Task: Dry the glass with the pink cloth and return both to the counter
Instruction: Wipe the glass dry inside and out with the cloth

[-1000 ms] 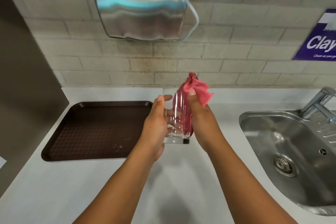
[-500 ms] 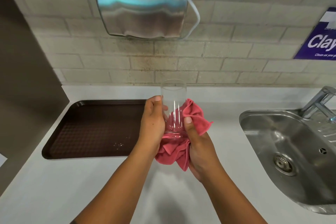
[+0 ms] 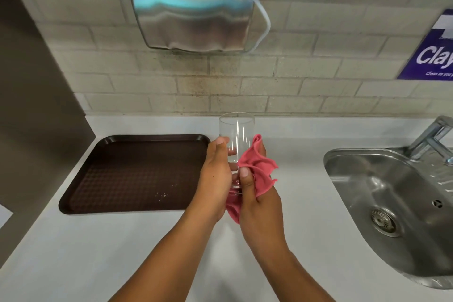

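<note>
Head view, left to right: a brown tray (image 3: 132, 174) lies on the white table (image 3: 73, 252) at the left, empty except for a few crumbs. Next, the left hand (image 3: 215, 179) wraps the lower left wall of the glass (image 3: 236, 140), fingers curled around it. The glass stands upright in mid-air above the table, between the two hands, with its open rim uppermost. The right hand (image 3: 259, 203) pinches the pink cloth (image 3: 257, 169) against the lower right wall of the glass, thumb on the front face; cloth folds bunch above the fingers and a tail hangs below the base. A steel sink (image 3: 392, 203) sits at the far right. Risk assessment: a glass still being dried may be wet, so the left-hand grip could slip under cloth pressure and drop the glass onto the table. The hanging tail could catch under the base during set-down and tip the glass.
</note>
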